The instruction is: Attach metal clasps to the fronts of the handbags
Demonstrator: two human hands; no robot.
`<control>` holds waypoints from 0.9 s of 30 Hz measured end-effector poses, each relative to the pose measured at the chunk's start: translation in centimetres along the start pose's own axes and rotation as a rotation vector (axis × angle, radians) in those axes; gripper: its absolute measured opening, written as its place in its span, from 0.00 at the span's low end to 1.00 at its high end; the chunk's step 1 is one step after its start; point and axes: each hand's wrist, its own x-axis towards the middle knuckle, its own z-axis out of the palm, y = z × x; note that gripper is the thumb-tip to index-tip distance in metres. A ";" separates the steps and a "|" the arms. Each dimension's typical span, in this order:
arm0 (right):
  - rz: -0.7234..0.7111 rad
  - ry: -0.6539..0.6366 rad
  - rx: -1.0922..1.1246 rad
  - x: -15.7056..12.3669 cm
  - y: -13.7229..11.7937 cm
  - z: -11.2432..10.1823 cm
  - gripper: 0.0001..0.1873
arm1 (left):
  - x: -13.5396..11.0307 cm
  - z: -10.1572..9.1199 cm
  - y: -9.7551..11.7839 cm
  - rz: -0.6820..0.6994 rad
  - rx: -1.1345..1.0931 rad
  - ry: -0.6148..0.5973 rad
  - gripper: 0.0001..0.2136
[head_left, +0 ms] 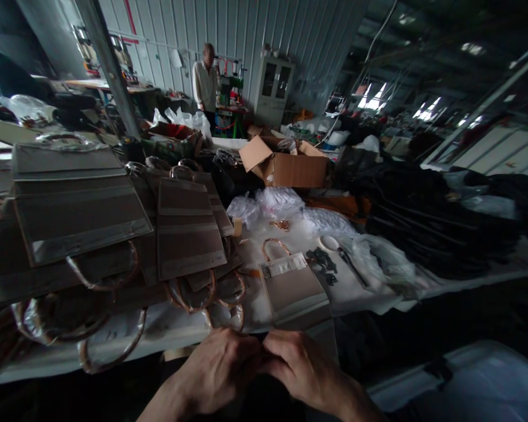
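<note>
My left grip and right grip curl together near the flat bag on the counter; whether they clasp anything, I cannot tell. Its handle seems fitted; what's left isn't clear.

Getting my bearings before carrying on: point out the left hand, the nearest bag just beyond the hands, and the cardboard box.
Left hand (223,363): head view, on the back of the hand.
Nearest bag (293,295): head view, on its flat face below the handle.
Cardboard box (300,171): head view, on its near side wall.
</note>
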 end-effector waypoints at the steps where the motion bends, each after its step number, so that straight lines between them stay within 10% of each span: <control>1: -0.024 0.026 0.001 -0.2 0.1 0.0 0.12 | 0.1 0.1 -0.1 0.035 -0.079 0.005 0.14; 6: -0.173 0.226 -0.055 -0.3 0.2 0.0 0.20 | 1.1 1.4 -1.0 0.117 -0.573 0.061 0.23; 13: -0.350 0.482 -0.146 -0.3 0.7 -0.4 0.05 | 3.2 4.2 -4.0 -0.183 -1.030 0.383 0.27; 19: 0.136 0.671 0.203 3.9 7.5 -2.9 0.23 | 5.6 4.3 -3.4 -0.060 -0.563 0.281 0.22; 27: 0.200 0.808 0.230 9.5 14.8 0.0 0.24 | 8.7 6.5 -4.1 -0.087 0.196 0.208 0.14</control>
